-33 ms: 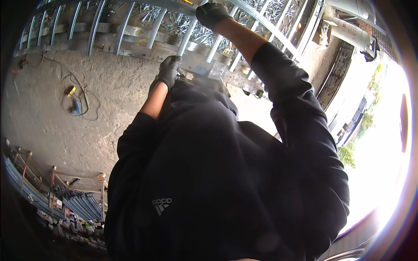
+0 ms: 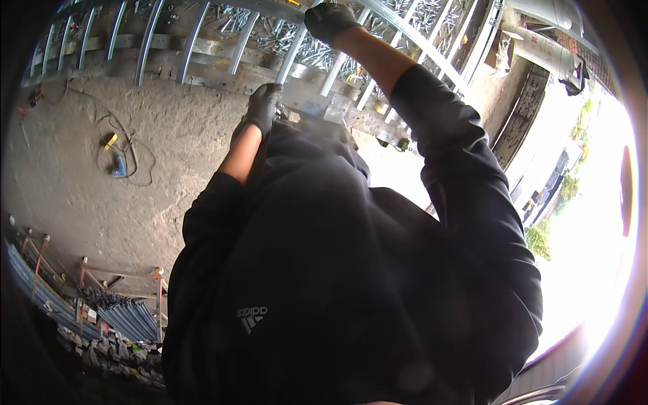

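My right hand [image 2: 329, 22], in a dark glove, reaches to the top edge of the view. It is closed at the long rail of a ladder-like metal frame [image 2: 295, 47], apparently round the rail, though the palm side is hidden. Closer to my body, my left hand [image 2: 264, 108], also gloved, is closed beside the near end of one of the frame's slats. A small shiny bit shows by its fingers, but what it grips cannot be made out. Under the slats lie many loose bolts and metal pins [image 2: 273, 37].
A blue and yellow power tool [image 2: 119, 165] with a coiled cord lies on the dirt floor [image 2: 162, 135] at left. Bundled metal tubes [image 2: 131, 317] sit in a rack at lower left. White sacks [image 2: 547, 54] stand at upper right. A wooden beam [image 2: 155, 67] borders the bolts.
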The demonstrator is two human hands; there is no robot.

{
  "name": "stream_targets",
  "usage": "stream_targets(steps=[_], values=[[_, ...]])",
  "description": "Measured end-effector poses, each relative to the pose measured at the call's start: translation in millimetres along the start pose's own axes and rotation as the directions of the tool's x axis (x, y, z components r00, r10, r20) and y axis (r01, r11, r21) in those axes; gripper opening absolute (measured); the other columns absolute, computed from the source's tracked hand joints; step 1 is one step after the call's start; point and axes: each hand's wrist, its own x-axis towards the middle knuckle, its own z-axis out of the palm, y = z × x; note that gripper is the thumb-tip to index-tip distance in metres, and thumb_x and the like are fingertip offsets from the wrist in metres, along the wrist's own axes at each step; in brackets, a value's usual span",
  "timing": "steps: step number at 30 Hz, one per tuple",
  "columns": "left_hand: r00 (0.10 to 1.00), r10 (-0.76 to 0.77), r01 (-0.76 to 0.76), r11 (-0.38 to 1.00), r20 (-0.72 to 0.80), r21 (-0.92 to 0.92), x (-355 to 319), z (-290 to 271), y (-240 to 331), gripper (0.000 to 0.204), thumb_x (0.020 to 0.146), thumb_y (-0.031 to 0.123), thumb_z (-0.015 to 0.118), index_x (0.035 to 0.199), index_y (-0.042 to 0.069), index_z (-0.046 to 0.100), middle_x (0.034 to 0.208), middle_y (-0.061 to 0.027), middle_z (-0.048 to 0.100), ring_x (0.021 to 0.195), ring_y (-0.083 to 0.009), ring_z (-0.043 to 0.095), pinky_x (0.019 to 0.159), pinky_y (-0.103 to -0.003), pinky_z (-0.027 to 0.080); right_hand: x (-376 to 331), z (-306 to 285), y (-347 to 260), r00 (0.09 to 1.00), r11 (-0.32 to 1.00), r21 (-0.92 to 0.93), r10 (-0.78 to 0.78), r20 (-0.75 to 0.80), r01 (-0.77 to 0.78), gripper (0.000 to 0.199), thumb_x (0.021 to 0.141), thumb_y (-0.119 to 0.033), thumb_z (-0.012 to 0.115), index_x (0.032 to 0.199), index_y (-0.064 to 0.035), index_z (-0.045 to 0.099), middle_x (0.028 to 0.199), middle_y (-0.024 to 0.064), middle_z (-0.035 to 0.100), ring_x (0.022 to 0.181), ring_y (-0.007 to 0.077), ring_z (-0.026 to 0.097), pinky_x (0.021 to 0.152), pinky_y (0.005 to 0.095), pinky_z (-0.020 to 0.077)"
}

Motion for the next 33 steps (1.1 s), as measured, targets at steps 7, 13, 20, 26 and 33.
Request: stream_targets(steps=[7, 13, 20, 26, 33], values=[[0.998, 0.03, -0.029, 1.0, -0.057, 0.011, 22, 23, 20, 0.015, 0.098, 0.019, 0.066, 0.109, 0.008, 0.067, 0.068, 0.0016, 0.056, 0.054, -0.0087, 0.051, 0.049, -0.028, 0.049, 6, 7, 5, 0.999, 1.0, -0.031, -0.006, -0.053, 0.004, 0.029, 0.093, -0.025, 0.051, 0.099, -0.013, 0.077, 0.102, 0.0152, 0.075, 0.098, 0.0346, 0.073, 0.08, 0.0473, 0.0586], [0.985, 0.16, -0.142, 0.967, -0.069, 0.209, 33, 25, 21, 0.015, 0.098, 0.019, 0.068, 0.106, 0.007, 0.069, 0.067, 0.0031, 0.055, 0.055, -0.0075, 0.049, 0.051, -0.027, 0.048, 8, 15, -6, 1.0, 1.0, -0.001, 0.017, -0.016, -0.017, 0.036, 0.098, -0.035, 0.046, 0.112, -0.0157, 0.073, 0.111, 0.0122, 0.074, 0.105, 0.0314, 0.071, 0.087, 0.0467, 0.0567], [0.997, 0.054, -0.06, 0.992, 0.053, 0.113, -1, -2, 32, 0.016, 0.1, 0.021, 0.065, 0.112, 0.01, 0.066, 0.07, 0.0035, 0.057, 0.058, -0.0067, 0.054, 0.049, -0.023, 0.043, 6, -44, 58, 0.896, 0.937, 0.221, 0.163, 0.413, -0.272, 0.058, 0.099, -0.059, 0.046, 0.108, -0.0078, 0.073, 0.105, 0.0147, 0.075, 0.093, 0.0304, 0.073, 0.089, 0.0459, 0.0546], [1.0, 0.025, -0.025, 0.999, 0.018, -0.024, -36, -75, 25, 0.024, 0.097, 0.032, 0.069, 0.106, 0.011, 0.066, 0.064, 0.0025, 0.053, 0.05, -0.0098, 0.055, 0.04, -0.023, 0.037, -85, 8, 94, 0.91, 0.965, -0.063, 0.261, 0.323, -0.255, 0.074, 0.096, -0.072, 0.037, 0.125, -0.0111, 0.067, 0.135, 0.0161, 0.064, 0.128, 0.0296, 0.059, 0.107, 0.0449, 0.0448], [0.998, 0.029, -0.024, 0.996, -0.063, 0.086, -63, -123, 40, 0.017, 0.1, 0.03, 0.065, 0.104, 0.013, 0.069, 0.067, 0.0036, 0.054, 0.053, -0.0102, 0.059, 0.042, -0.024, 0.04, -84, 37, 66, 0.963, 0.977, 0.042, 0.198, 0.185, -0.209, 0.039, 0.096, -0.03, 0.044, 0.099, -0.0079, 0.076, 0.103, 0.0205, 0.074, 0.1, 0.0376, 0.071, 0.089, 0.0483, 0.0554]])
